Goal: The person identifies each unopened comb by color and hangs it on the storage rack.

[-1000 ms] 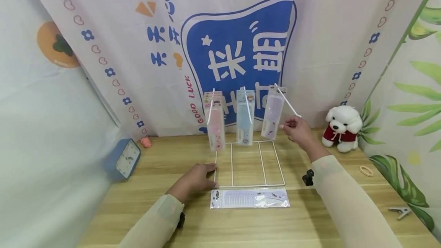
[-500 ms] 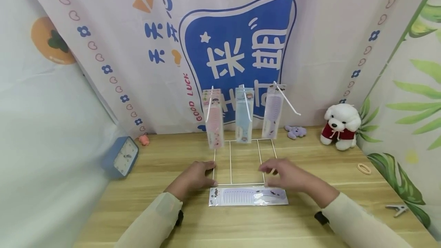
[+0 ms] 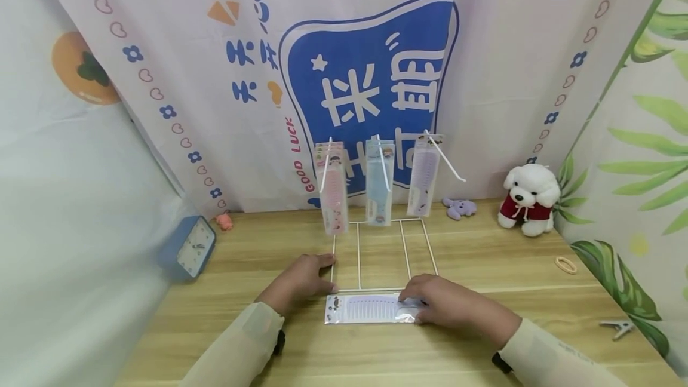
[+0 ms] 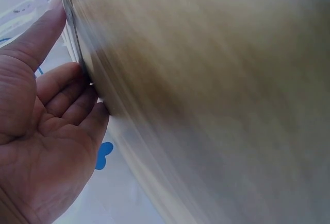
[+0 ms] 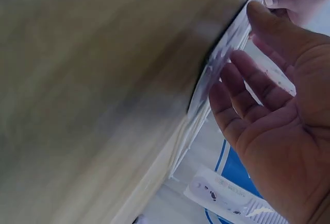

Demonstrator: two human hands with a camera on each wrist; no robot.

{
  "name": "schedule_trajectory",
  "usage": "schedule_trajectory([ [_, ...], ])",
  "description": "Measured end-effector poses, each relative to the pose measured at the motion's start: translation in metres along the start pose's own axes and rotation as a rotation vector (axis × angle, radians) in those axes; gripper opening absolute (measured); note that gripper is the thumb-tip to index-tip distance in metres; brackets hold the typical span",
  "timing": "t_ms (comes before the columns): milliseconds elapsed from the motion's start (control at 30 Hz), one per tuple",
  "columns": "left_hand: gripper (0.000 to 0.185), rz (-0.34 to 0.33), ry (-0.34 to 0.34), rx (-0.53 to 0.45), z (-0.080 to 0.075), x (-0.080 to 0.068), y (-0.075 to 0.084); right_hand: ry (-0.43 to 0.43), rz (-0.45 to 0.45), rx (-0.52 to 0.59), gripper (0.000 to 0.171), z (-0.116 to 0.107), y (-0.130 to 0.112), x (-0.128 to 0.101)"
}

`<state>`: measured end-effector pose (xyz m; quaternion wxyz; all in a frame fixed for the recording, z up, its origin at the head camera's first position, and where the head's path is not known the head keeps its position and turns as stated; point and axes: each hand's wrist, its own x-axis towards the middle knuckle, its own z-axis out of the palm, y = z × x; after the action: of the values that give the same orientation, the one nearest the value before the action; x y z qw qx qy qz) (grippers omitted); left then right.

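Note:
In the head view, a packaged lilac comb (image 3: 365, 309) lies flat in front of a white wire display rack (image 3: 359, 255). My right hand (image 3: 448, 303) is over the comb's right end, with thumb and fingertips at its opposite long edges; in the right wrist view the fingers (image 5: 227, 110) are loosely bent against the package. My left hand (image 3: 301, 276) rests at the rack base's left side, thumb near the front corner, fingers (image 4: 77, 100) slightly bent. On the rack's hooks hang several packaged pink combs (image 3: 334, 190), blue combs (image 3: 379, 184) and a lilac comb (image 3: 424, 178).
A blue clock (image 3: 190, 248) stands at the left, near a small pink toy (image 3: 224, 221). Behind and right are a purple toy (image 3: 459, 208) and a white plush dog (image 3: 529, 199). A beige ring (image 3: 565, 265) and a clip (image 3: 618, 328) lie at the right. Printed curtains back the table.
My right hand has left the hanging lilac comb, come forward and down over the rack base, and reached the packaged comb on the table. The left hand stays at the rack base.

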<state>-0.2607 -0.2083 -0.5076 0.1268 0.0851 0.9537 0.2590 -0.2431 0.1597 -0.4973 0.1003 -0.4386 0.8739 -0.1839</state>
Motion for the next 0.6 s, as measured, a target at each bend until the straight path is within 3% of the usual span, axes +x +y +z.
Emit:
schedule_trajectory([
  [267,0.078,0.013,-0.003,0.003,-0.001,0.002,-0.001,-0.005,0.008,-0.012,0.037,0.001,-0.001,-0.001],
  [600,0.081,0.039,0.012,0.016,0.001,0.001,-0.004,-0.056,0.056,0.060,0.052,0.003,-0.002,-0.012],
])
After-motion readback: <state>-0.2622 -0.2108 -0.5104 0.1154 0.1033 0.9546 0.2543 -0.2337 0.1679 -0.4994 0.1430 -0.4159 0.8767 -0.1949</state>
